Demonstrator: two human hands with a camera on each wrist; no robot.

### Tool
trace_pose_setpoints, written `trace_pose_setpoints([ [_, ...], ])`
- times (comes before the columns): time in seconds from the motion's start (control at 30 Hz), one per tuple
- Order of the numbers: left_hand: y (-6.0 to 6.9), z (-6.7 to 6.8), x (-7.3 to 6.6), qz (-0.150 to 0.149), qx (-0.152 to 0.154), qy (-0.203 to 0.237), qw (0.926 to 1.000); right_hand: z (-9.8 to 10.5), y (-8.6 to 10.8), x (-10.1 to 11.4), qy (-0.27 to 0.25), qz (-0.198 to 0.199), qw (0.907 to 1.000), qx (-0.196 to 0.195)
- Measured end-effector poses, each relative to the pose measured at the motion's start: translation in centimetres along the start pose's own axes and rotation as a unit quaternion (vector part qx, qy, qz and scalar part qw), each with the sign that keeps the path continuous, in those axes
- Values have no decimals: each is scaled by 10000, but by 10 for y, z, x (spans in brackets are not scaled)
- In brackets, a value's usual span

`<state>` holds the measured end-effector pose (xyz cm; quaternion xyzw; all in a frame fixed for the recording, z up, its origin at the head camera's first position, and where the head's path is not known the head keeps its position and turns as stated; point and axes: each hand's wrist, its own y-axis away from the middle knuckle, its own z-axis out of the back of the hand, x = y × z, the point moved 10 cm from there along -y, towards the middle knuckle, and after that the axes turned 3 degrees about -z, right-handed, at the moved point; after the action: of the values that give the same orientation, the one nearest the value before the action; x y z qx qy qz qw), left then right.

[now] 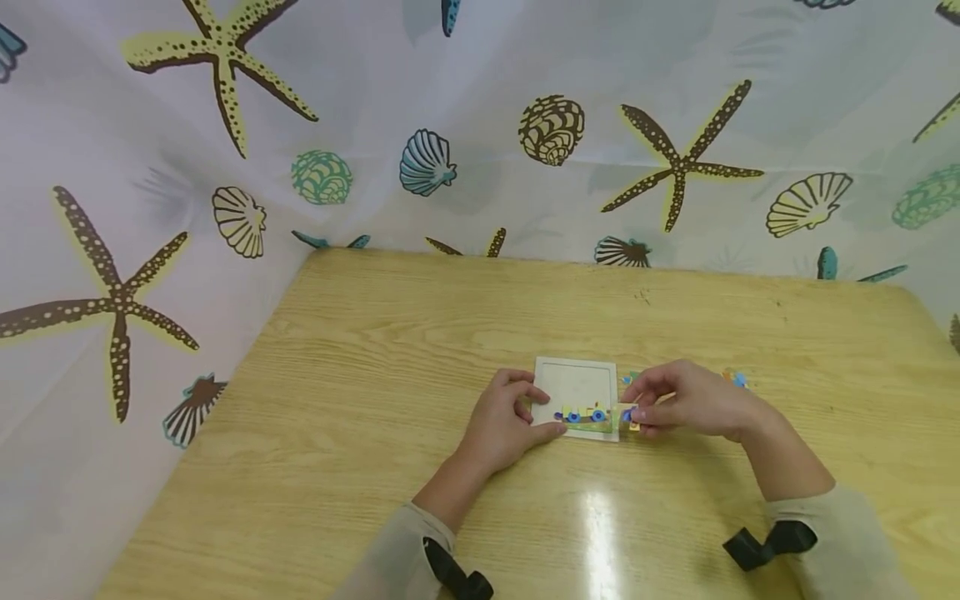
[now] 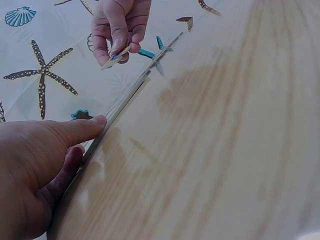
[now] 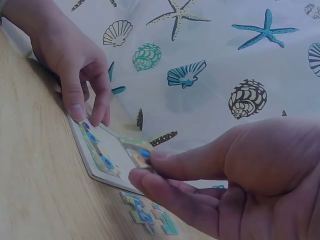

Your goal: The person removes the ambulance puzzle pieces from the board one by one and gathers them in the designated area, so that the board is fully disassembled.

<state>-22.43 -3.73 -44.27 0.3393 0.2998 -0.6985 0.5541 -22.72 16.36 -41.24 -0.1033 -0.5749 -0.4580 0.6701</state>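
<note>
A shallow white puzzle board (image 1: 576, 382) lies on the table, with joined puzzle pieces (image 1: 588, 418) showing a yellow vehicle with blue wheels along its near edge. My left hand (image 1: 504, 421) grips the board at its left side, thumb at the near edge and fingers curled at the side. Just past the board's right edge, my right hand (image 1: 690, 402) pinches a single puzzle piece (image 3: 134, 149) between thumb and fingertips, raised and tilted. The fingers partly cover that piece, which has blue and yellow on it.
Loose puzzle pieces (image 3: 142, 212) lie on the table beside the board, beneath my right hand. Farther right are more coloured pieces (image 1: 738, 379), partly hidden by that hand. A white curtain (image 1: 480, 125) with shells and starfish hangs behind the wooden table (image 1: 360, 358).
</note>
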Motion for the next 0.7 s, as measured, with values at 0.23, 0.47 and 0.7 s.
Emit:
trace_pose_setpoints([
  [0.23,0,1,-2,-17,5,13,10000,5,3,-6,132,-251,9996,-92],
  [0.47,0,2,-3,-98,-13,-31,9999,3,5,-12,462,-391,9982,-29],
  [0.7,1,1,-3,-63,-4,-14,10000,-2,3,-15,603,-525,9968,0],
])
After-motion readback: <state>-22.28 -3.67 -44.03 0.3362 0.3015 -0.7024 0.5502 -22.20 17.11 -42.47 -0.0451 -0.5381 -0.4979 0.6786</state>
